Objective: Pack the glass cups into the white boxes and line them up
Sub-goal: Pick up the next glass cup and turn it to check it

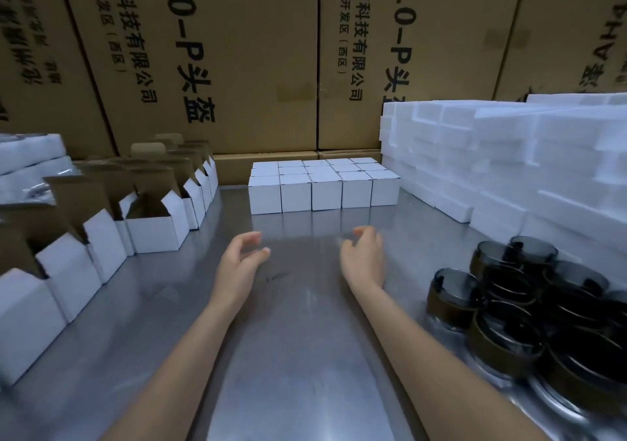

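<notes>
Closed white boxes (pixel 325 186) stand in tidy rows at the back middle of the steel table (pixel 298 339). Open white boxes (pixel 156 223) with brown flaps raised run in a line along the left side. Dark glass cups (pixel 529 305) with brown bands are piled at the right front. My left hand (pixel 239 264) and my right hand (pixel 364 259) hover over the table's middle, a little in front of the closed boxes. Both have loosely curled fingers and hold nothing.
White foam blocks (pixel 509 155) are stacked high at the back right, and more foam (pixel 30 159) lies at the far left. Large brown cartons (pixel 254 60) form a wall behind the table.
</notes>
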Available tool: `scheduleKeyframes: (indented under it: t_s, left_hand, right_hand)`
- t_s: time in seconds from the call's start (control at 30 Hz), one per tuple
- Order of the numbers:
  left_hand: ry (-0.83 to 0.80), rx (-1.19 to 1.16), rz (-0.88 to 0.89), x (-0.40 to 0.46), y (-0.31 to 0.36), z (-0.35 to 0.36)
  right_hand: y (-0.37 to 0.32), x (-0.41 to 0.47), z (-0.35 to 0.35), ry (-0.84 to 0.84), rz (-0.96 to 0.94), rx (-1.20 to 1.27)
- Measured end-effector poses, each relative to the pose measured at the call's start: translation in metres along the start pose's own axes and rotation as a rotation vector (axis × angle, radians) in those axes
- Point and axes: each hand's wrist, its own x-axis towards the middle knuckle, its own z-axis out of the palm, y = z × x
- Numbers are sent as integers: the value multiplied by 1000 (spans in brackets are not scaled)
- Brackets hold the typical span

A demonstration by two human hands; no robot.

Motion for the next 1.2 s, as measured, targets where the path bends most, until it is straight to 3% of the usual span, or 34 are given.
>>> scheduleKeyframes:
  t_s: [0.3, 0.43, 0.63, 0.87, 1.2]
  left_hand:
    - [-101, 45, 39, -59, 16, -18]
    - [-159, 63, 59, -70, 17, -22]
    - [-184, 114, 50, -67, 18, -21]
    - [-192, 129, 34, -67, 19, -21]
    - [-252, 219, 60, -70, 18, -18]
  right_hand:
    - [8, -62, -41, -170, -246, -212]
    - [10, -76, -51, -142, -440, -547]
    - [-3, -63, -74, -68, -259, -873]
    - [-3, -64, -75, -114, -259, -843]
    - [-22, -94, -41, -238, -714, -673]
